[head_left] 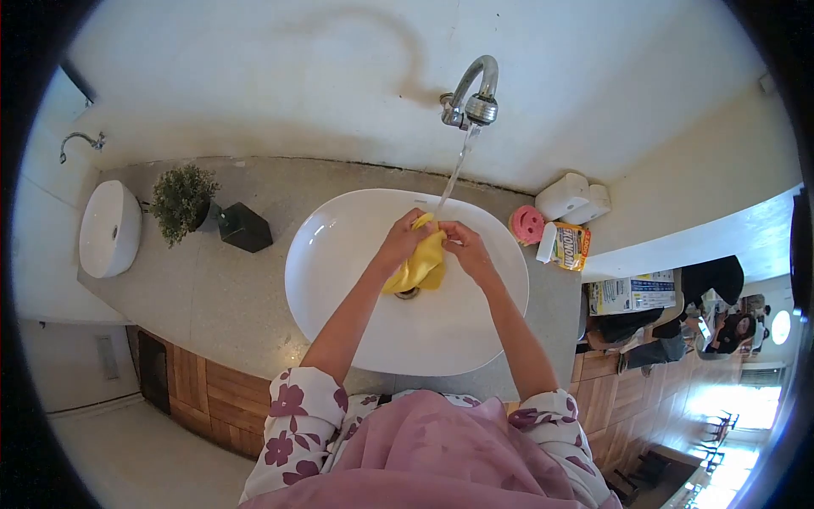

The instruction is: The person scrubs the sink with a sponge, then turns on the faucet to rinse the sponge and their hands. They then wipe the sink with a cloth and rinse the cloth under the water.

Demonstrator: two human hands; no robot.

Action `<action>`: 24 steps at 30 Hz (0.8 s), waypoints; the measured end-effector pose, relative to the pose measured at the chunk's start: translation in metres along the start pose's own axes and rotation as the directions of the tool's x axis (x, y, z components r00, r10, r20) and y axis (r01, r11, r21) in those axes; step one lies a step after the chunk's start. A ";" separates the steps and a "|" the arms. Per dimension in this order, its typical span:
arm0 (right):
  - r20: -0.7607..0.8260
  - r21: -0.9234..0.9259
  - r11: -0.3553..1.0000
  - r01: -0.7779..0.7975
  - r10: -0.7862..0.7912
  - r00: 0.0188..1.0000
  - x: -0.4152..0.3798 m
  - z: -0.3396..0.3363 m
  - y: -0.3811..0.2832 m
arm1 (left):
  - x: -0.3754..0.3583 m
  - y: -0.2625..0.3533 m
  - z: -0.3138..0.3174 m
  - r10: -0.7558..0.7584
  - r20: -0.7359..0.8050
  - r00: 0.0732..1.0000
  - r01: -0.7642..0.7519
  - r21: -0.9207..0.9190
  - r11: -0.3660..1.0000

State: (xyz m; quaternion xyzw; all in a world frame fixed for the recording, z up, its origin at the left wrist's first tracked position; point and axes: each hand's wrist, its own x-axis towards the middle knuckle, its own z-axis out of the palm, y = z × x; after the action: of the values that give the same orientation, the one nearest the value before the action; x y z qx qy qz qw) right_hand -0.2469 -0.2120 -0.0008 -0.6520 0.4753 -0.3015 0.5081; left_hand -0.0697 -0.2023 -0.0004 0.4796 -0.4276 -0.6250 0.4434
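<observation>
A soft yellow cloth (418,268) hangs bunched over the white oval basin (331,339), partly hiding the drain (408,293). My left hand (405,241) has its fingers closed around the cloth's upper left part. Pinching the top right edge of the cloth is my right hand (464,246). Water (456,174) runs from the curved metal faucet (480,97) on the wall and comes down at the basin's far side, close behind the hands.
Right of the basin are a pink smiley sponge (526,225), a yellow packet (568,246) and white paper rolls (563,198). To the left stand a potted plant (184,204), a dark square container (245,227) and a second basin (111,229). People (731,332) sit far right.
</observation>
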 end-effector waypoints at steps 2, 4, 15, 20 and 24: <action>-0.109 0.178 0.984 0.020 0.000 0.994 -0.001 -0.002 0.010 | 0.012 -0.011 -0.002 -0.013 0.081 0.997 0.023 -0.114 0.993; -0.170 0.120 0.981 -0.150 0.169 0.971 -0.007 -0.005 0.019 | 0.002 0.006 0.000 -0.058 0.089 0.994 0.073 -0.176 0.982; 0.145 0.857 0.396 -0.331 0.431 0.891 -0.032 0.058 -0.016 | -0.054 0.000 0.002 -0.041 -0.034 0.999 0.012 -0.614 0.789; 0.132 0.834 0.428 -0.349 0.459 0.879 -0.012 0.063 0.019 | -0.103 -0.042 0.012 -0.229 -0.013 0.973 0.131 -0.790 0.599; 0.119 0.864 0.394 -0.313 0.445 0.888 -0.010 0.051 0.001 | -0.132 -0.051 0.020 -0.358 0.005 0.934 0.248 -0.730 0.637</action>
State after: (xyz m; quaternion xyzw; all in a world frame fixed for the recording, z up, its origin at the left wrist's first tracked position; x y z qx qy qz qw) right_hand -0.2064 -0.1831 -0.0163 -0.1599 0.4264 -0.4163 0.7870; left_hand -0.0771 -0.0605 -0.0172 0.3746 -0.0289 -0.7718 0.5129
